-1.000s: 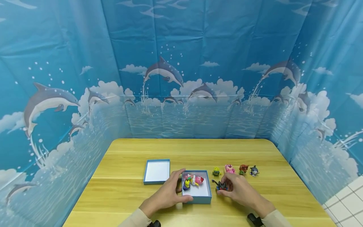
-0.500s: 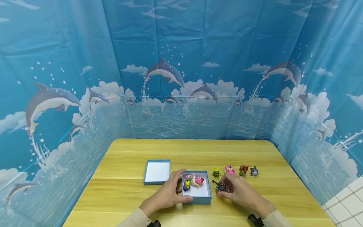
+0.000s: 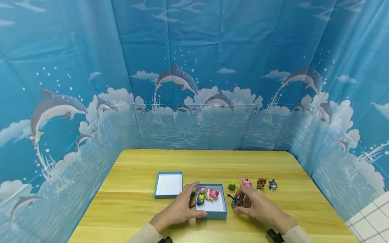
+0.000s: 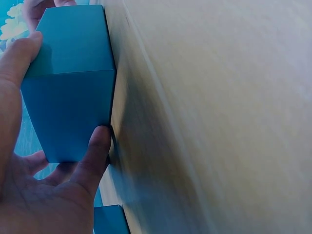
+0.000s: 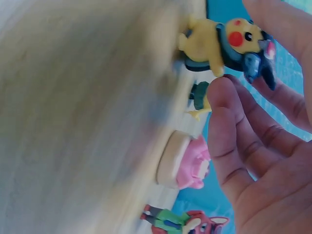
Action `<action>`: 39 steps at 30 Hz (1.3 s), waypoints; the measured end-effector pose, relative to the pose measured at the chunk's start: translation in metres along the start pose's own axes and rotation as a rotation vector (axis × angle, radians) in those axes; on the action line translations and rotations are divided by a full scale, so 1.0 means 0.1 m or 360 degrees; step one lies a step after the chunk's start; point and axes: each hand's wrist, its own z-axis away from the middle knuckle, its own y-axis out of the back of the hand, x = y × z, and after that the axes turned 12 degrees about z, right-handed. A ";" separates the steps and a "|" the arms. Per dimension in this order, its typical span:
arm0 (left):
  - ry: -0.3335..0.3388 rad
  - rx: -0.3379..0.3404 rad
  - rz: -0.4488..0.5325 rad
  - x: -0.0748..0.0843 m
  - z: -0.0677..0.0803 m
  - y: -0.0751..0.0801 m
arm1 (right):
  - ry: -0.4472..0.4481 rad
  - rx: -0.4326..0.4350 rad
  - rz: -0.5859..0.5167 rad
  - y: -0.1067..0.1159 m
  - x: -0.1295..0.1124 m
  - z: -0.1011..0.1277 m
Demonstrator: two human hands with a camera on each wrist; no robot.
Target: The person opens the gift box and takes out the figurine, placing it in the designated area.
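My left hand grips the near-left side of a blue box, thumb at the front and fingers at the back corner; the left wrist view shows its plain outer walls. Inside lie several small figurines, among them pink, red and yellow ones. Just right of the box, my right hand holds a Pikachu figurine in a dark costume between thumb and fingers. It stands upright close over the table, its black tail pointing toward the box. The thumb's tip is partly out of the right wrist view.
The box's lid lies inner side up to the left. Behind my right hand stand a yellow-green figurine, a pink bear figurine, a red-brown fox-like figurine and a grey-haired figurine. A dolphin-print curtain surrounds the wooden table.
The Pikachu figurine has turned in my right hand from a tilted to a more upright stance, showing more of its front. My left hand and the box stay put.
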 end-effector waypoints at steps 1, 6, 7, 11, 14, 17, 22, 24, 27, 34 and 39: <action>-0.0002 0.0000 -0.0002 0.00 0.00 0.00 | 0.0007 0.0010 0.0018 0.01 -0.01 0.00; -0.0004 -0.0006 -0.0015 -0.01 0.01 -0.01 | -0.0074 0.0044 0.0188 0.08 -0.06 -0.01; -0.0005 -0.0005 -0.0017 -0.01 0.01 -0.01 | -0.0100 0.0047 0.0222 0.10 -0.08 -0.01; -0.0013 0.0006 -0.0021 -0.02 0.00 0.00 | -0.0156 0.0083 0.0323 0.17 -0.12 -0.05; -0.0017 0.0005 -0.0017 -0.03 -0.01 0.00 | -0.0115 0.0121 0.0359 0.19 -0.13 -0.07; -0.0010 -0.0002 -0.0012 -0.05 -0.01 0.00 | -0.0097 0.0134 0.0355 0.20 -0.14 -0.09; -0.0001 -0.0004 -0.0010 -0.07 -0.02 0.00 | -0.0085 0.0139 0.0330 0.20 -0.15 -0.12; 0.0001 -0.0004 -0.0004 -0.07 -0.03 0.00 | -0.0065 0.0148 0.0340 0.20 -0.15 -0.13; -0.0001 0.0000 -0.0007 -0.07 -0.02 -0.01 | -0.0019 0.0170 0.0361 0.19 -0.17 -0.15; -0.0014 0.0014 -0.0004 -0.04 -0.02 -0.01 | 0.0099 0.0226 0.0372 0.16 -0.25 -0.23; 0.0004 0.0009 0.0018 -0.04 -0.01 0.00 | 0.0133 0.0239 0.0370 0.15 -0.32 -0.29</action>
